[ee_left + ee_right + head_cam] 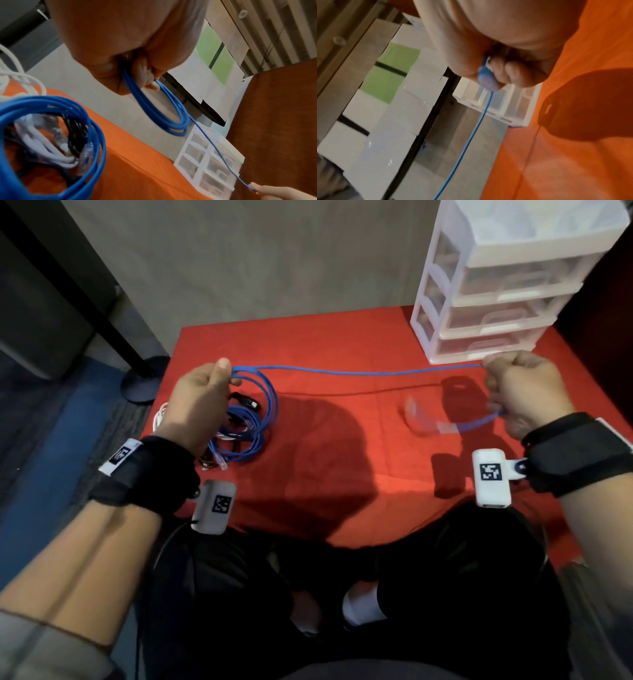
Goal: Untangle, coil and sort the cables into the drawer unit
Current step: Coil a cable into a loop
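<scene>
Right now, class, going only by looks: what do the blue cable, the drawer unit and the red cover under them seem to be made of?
Blue cable: probably a smooth, matte plastic or rubber jacket; it bends into even loops.
Drawer unit: likely plastic, with a white frame and cloudy see-through drawers with moulded handles.
Red cover: apparently matte fabric; it shows soft creases and a seam-like line.

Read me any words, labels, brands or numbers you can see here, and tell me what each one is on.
No readable words, brands or numbers in any view.
White camera box at the left wrist: black square marker code, no letters.
White camera box at the right wrist: black square marker code, no letters.
White tag on the black left wrist strap: a dark printed mark, too blurred to read.
Clear plastic drawer unit: no label shows.
</scene>
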`<state>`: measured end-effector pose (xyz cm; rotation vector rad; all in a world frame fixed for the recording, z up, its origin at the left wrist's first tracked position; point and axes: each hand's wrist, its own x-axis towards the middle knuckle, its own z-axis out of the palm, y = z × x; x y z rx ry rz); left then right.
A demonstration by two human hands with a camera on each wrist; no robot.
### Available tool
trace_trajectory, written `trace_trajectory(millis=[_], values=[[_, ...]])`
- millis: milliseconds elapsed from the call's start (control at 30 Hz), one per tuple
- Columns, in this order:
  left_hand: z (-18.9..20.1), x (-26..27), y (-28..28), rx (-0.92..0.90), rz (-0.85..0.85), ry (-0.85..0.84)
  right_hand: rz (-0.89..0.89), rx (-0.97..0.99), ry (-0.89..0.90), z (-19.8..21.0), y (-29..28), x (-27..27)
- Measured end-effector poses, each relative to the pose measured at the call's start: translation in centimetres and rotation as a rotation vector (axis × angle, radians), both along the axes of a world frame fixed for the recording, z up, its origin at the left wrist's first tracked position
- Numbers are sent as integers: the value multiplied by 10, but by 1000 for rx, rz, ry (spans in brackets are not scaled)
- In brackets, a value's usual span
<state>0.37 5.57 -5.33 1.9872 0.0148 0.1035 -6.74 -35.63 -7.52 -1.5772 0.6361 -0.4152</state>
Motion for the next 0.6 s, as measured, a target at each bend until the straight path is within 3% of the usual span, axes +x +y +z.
trace_trajectory(millis=[133, 233, 300, 367, 433, 500, 600], values=[[0, 5, -1, -64, 63, -1, 148, -167, 38, -9, 8, -7], [-1, -1, -15, 36, 54, -15, 250, -250, 21, -17, 22, -7], [-1, -9, -26, 153, -8, -57, 340, -440, 11, -20, 34, -6], [-1, -19, -38, 221, -96, -103, 377, -757, 22, -20, 48, -8], [0, -27, -51, 257, -191, -156, 411, -936, -103, -7, 73, -11], [4, -35, -65, 303, -284, -202, 535, -898, -245, 10, 106, -15], [15, -45, -80, 303, -374, -233, 755, -671, -181, 22, 141, -16]])
